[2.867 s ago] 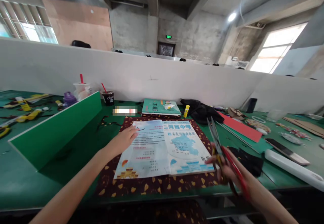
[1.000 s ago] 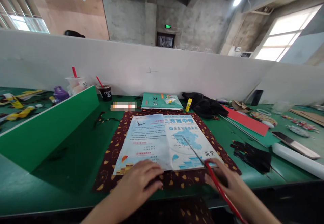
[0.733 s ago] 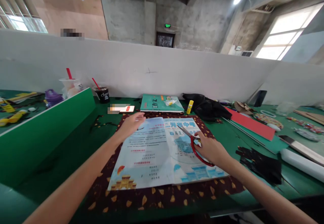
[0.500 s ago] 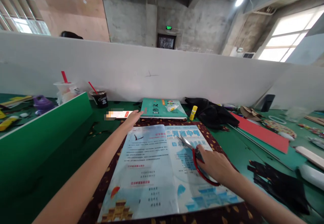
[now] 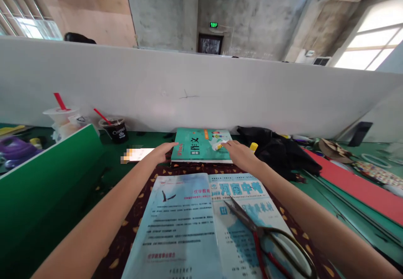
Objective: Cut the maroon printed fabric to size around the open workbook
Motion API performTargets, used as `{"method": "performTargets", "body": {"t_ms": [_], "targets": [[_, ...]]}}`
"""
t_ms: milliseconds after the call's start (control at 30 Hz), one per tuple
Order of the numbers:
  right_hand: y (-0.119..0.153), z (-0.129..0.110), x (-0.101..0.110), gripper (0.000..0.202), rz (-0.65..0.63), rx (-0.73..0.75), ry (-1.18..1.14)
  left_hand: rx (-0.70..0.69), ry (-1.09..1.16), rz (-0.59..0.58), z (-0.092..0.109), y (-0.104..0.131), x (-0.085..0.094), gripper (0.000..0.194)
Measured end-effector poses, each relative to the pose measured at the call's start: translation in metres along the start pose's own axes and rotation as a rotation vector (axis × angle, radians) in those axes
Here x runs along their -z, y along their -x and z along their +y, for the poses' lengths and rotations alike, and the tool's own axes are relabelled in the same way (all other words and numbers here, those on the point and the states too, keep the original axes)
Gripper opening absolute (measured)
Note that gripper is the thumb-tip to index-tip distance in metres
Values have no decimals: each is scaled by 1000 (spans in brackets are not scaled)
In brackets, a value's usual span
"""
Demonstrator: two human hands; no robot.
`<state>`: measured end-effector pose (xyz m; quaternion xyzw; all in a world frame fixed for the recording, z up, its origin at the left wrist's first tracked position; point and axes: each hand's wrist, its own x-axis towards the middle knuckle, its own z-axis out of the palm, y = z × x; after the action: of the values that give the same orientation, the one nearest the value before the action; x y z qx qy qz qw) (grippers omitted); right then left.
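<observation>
A green book [image 5: 185,146] with large dark characters lies at the back of the mat. At its left edge, my left hand [image 5: 163,152] has its fingers closed on the side. My right hand [image 5: 241,155] is bent over the right edge, its thumb hidden. The right fingertips reach a small white and yellow item [image 5: 217,145] on the cover, whose kind I cannot make out. Nearer me, an opened printed paper [image 5: 179,216] lies flat. Scissors [image 5: 258,230] with red-and-dark handles rest on its right half, blades slightly apart, clear of both hands.
A patterned brown mat [image 5: 147,195] lies under the paper. Left are a green board [image 5: 56,178], a phone [image 5: 138,155] and a dark drink cup [image 5: 115,131]. Right are a yellow glue stick [image 5: 253,147], black cloth [image 5: 277,148] and a red sheet [image 5: 355,182]. A white partition [image 5: 141,90] stands behind.
My right hand has let go of the scissors, now on the paper, and moved forward to the book's right side. My left hand stays at its left edge. The view has shifted.
</observation>
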<state>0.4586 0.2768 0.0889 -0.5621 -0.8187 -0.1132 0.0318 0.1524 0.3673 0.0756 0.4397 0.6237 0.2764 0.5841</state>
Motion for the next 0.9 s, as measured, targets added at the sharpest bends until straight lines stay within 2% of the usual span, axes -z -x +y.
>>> {"method": "performTargets", "body": {"t_ms": [67, 167, 267, 400, 567, 633, 700, 800, 900], "targets": [[-32, 6, -16, 59, -8, 28, 41, 96, 13, -2, 7, -5, 7, 34], [-59, 12, -28, 47, -36, 95, 85, 184, 34, -17, 15, -11, 15, 35], [-66, 15, -26, 37, -36, 134, 120, 232, 58, -36, 16, -17, 17, 36], [-59, 24, -7, 43, 16, 94, 149, 211, 110, -57, 14, -22, 9, 32], [-28, 46, 39, 42, 102, 15, 157, 109, 182, -144, 19, -24, -2, 31], [-5, 47, 55, 41, 112, 14, 152, 72, 198, -183, 23, -24, -5, 30], [23, 39, 62, 38, 96, 43, 135, 54, 199, -211, 24, -21, -6, 29], [68, 18, 51, 34, -9, 106, 79, 77, 176, -252, 22, -17, -9, 28], [104, 2, 23, 33, -132, 111, 103, 90, 170, -261, 20, -9, -15, 25]]}}
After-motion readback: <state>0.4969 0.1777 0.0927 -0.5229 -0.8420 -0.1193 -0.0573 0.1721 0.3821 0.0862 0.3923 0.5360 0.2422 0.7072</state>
